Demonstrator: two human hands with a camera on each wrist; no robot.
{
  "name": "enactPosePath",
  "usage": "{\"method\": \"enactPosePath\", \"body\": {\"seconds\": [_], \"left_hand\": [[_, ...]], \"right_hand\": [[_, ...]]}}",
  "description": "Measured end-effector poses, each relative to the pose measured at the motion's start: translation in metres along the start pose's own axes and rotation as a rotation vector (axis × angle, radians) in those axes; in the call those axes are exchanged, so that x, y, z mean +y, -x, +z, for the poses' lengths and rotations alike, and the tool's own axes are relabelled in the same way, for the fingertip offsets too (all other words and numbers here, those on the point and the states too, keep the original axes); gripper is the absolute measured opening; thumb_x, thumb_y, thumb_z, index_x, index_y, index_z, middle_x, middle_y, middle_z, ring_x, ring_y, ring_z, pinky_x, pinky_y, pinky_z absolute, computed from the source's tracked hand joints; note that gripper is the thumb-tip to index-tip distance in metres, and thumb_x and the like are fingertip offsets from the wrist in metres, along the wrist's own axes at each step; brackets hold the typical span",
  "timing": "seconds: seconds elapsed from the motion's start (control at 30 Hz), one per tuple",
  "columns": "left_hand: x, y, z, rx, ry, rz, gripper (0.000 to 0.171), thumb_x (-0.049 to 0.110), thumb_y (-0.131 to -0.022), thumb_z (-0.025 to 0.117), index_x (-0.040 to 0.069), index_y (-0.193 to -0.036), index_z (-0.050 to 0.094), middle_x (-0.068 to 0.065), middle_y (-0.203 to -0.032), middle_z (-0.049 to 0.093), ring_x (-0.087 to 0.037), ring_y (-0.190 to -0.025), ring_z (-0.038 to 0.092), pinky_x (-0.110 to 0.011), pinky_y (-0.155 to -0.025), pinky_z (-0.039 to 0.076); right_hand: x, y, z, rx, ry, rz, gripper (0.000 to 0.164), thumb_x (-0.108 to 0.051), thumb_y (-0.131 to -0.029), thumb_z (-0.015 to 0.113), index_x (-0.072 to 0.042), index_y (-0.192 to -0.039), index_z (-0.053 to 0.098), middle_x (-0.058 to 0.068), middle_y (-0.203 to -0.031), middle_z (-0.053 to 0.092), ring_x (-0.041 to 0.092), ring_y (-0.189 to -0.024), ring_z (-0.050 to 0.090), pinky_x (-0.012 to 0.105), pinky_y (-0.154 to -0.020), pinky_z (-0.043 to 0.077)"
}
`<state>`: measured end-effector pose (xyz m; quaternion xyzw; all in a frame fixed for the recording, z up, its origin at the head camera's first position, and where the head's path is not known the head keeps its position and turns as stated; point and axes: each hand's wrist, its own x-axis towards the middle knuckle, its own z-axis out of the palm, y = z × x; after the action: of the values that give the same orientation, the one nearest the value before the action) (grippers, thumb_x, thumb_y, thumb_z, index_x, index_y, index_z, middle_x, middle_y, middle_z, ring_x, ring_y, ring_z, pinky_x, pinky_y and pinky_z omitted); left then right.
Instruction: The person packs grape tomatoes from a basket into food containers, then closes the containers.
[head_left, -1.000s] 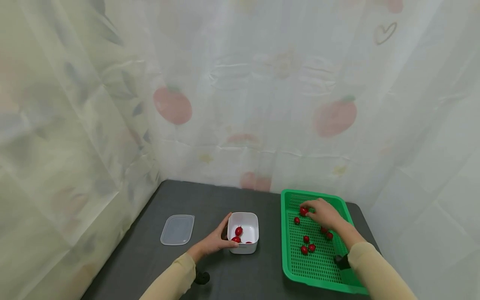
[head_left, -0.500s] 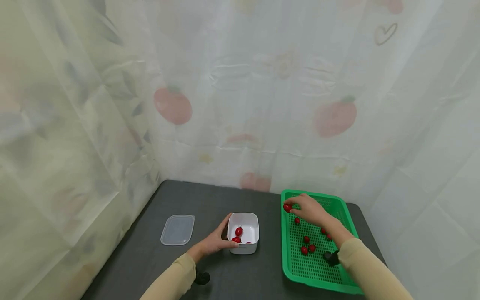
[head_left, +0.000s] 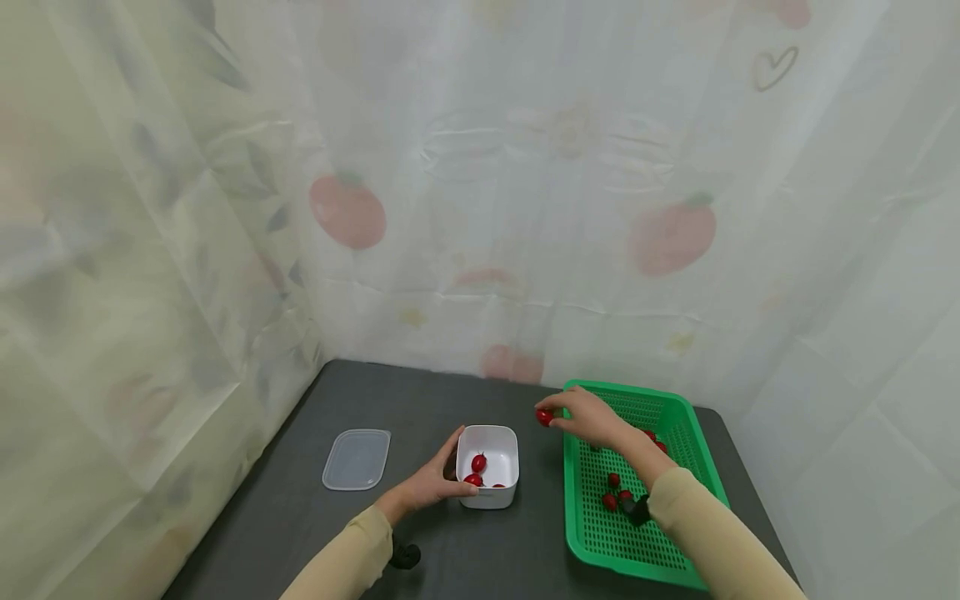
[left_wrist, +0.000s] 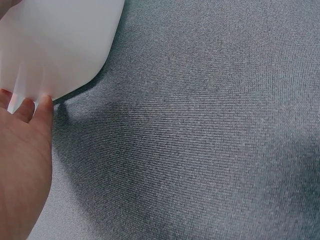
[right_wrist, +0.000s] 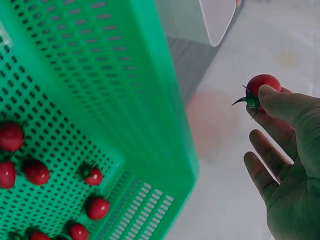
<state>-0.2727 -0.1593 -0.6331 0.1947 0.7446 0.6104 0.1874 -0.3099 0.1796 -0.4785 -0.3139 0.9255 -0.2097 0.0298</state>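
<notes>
In the head view my right hand is above the table, just past the left rim of the green basket. It pinches a red cherry tomato between thumb and fingers. The right wrist view shows the green calyx on that cherry tomato, with the lower fingers spread apart. My left hand holds the white square container at its left side, thumb along the front rim. Several cherry tomatoes lie inside it. The left wrist view shows fingertips against the container's wall.
Several more cherry tomatoes lie on the slotted floor of the basket. A translucent square lid lies flat on the dark table, left of the container. A printed curtain stands behind the table and along its sides.
My right hand has lifted the cherry tomato from inside the basket and carried it left, over the rim and toward the container. The left hand and container have stayed in place.
</notes>
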Motion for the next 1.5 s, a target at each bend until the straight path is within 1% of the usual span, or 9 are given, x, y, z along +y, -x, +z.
{"method": "enactPosePath", "body": {"seconds": [0.17, 0.37, 0.47, 0.67, 0.93, 1.03, 1.17, 1.33, 1.5], "left_hand": [[0.001, 0.001, 0.000, -0.001, 0.006, -0.008, 0.113, 0.021, -0.089, 0.081, 0.019, -0.166, -0.001, -0.012, -0.167, 0.014, -0.039, -0.148, 0.025, -0.053, -0.111, 0.037], [0.003, 0.002, 0.001, 0.010, 0.005, -0.021, 0.112, 0.022, -0.089, 0.082, 0.019, -0.166, -0.001, -0.013, -0.167, 0.015, -0.040, -0.147, 0.027, -0.053, -0.111, 0.038], [0.004, 0.002, 0.001, 0.015, -0.001, -0.026, 0.113, 0.023, -0.089, 0.082, 0.020, -0.166, -0.001, -0.013, -0.167, 0.015, -0.041, -0.147, 0.027, -0.054, -0.111, 0.037], [0.006, 0.003, 0.002, 0.010, 0.001, -0.030, 0.109, 0.016, -0.092, 0.078, 0.020, -0.166, -0.002, -0.014, -0.168, 0.012, -0.041, -0.148, 0.025, -0.054, -0.111, 0.037], [0.008, 0.003, 0.002, -0.001, 0.020, -0.030, 0.107, 0.013, -0.094, 0.076, 0.018, -0.165, -0.004, -0.014, -0.168, 0.010, -0.043, -0.148, 0.023, -0.055, -0.112, 0.036], [0.008, 0.002, 0.002, 0.004, 0.018, -0.038, 0.108, 0.014, -0.093, 0.076, 0.020, -0.165, -0.003, -0.014, -0.168, 0.011, -0.042, -0.148, 0.024, -0.054, -0.112, 0.036], [0.006, 0.001, 0.002, 0.004, 0.014, -0.038, 0.109, 0.016, -0.093, 0.077, 0.020, -0.165, -0.004, -0.014, -0.168, 0.011, -0.042, -0.148, 0.024, -0.054, -0.112, 0.036], [0.007, 0.002, 0.002, -0.003, 0.013, -0.030, 0.110, 0.016, -0.093, 0.078, 0.017, -0.165, -0.005, -0.013, -0.169, 0.010, -0.040, -0.149, 0.024, -0.053, -0.113, 0.035], [0.007, 0.003, 0.002, -0.007, 0.013, -0.026, 0.109, 0.016, -0.093, 0.077, 0.019, -0.165, -0.005, -0.012, -0.169, 0.009, -0.038, -0.150, 0.023, -0.052, -0.113, 0.035]], "right_hand": [[-0.008, -0.011, 0.007, -0.031, 0.002, -0.022, 0.033, -0.015, -0.099, 0.069, -0.016, -0.132, 0.070, -0.005, -0.121, 0.070, 0.025, -0.119, 0.054, 0.044, -0.091, 0.049], [-0.016, -0.023, 0.016, -0.051, 0.039, -0.052, 0.031, -0.016, -0.097, 0.072, -0.021, -0.128, 0.073, -0.009, -0.116, 0.071, 0.021, -0.111, 0.055, 0.040, -0.087, 0.050], [-0.021, -0.029, 0.019, -0.066, 0.046, -0.066, 0.030, -0.017, -0.096, 0.073, -0.020, -0.126, 0.074, -0.008, -0.115, 0.072, 0.019, -0.107, 0.055, 0.039, -0.085, 0.050], [-0.029, -0.038, 0.027, -0.102, 0.058, -0.065, 0.030, -0.018, -0.096, 0.074, -0.021, -0.125, 0.074, -0.008, -0.114, 0.073, 0.017, -0.104, 0.054, 0.035, -0.082, 0.051], [-0.036, -0.046, 0.038, -0.128, 0.052, -0.076, 0.028, -0.016, -0.095, 0.075, -0.020, -0.123, 0.075, -0.005, -0.111, 0.073, 0.026, -0.105, 0.058, 0.037, -0.083, 0.051], [-0.038, -0.049, 0.041, -0.142, 0.068, -0.066, 0.027, -0.017, -0.094, 0.077, -0.020, -0.121, 0.076, -0.006, -0.109, 0.073, 0.025, -0.105, 0.058, 0.036, -0.082, 0.051], [-0.041, -0.054, 0.045, -0.169, 0.076, -0.045, 0.027, -0.018, -0.093, 0.077, -0.021, -0.120, 0.077, -0.007, -0.107, 0.073, 0.022, -0.102, 0.056, 0.033, -0.079, 0.050], [-0.042, -0.060, 0.053, -0.203, 0.121, -0.049, 0.026, -0.018, -0.092, 0.077, -0.024, -0.118, 0.077, -0.010, -0.104, 0.073, 0.012, -0.093, 0.051, 0.029, -0.076, 0.048], [-0.044, -0.063, 0.058, -0.240, 0.144, -0.046, 0.025, -0.018, -0.090, 0.079, -0.026, -0.114, 0.078, -0.012, -0.101, 0.073, 0.010, -0.091, 0.049, 0.028, -0.076, 0.047]]}}
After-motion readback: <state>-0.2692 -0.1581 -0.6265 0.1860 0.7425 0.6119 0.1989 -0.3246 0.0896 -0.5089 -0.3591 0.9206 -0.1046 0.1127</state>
